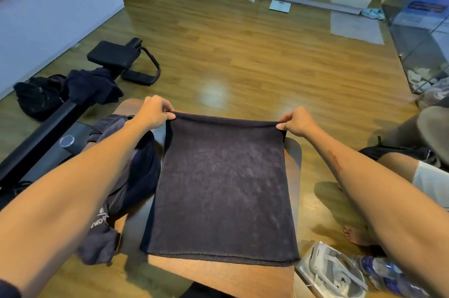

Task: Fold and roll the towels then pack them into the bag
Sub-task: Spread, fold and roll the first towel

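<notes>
A dark grey towel (221,188) lies spread over a small wooden table (226,273), folded double with its fold at the far edge. My left hand (155,111) pinches the far left corner of the towel and my right hand (297,121) pinches the far right corner, both lifting that edge slightly. More dark towels (126,176) lie heaped on the table's left side under my left forearm. A black bag (36,98) sits on the floor at the far left.
A black exercise machine with a padded seat (114,54) stretches across the left floor, a dark cloth (93,90) draped on it. Another person's legs (413,169) are at the right. A plastic package (332,271) and bottles (386,273) lie at the lower right.
</notes>
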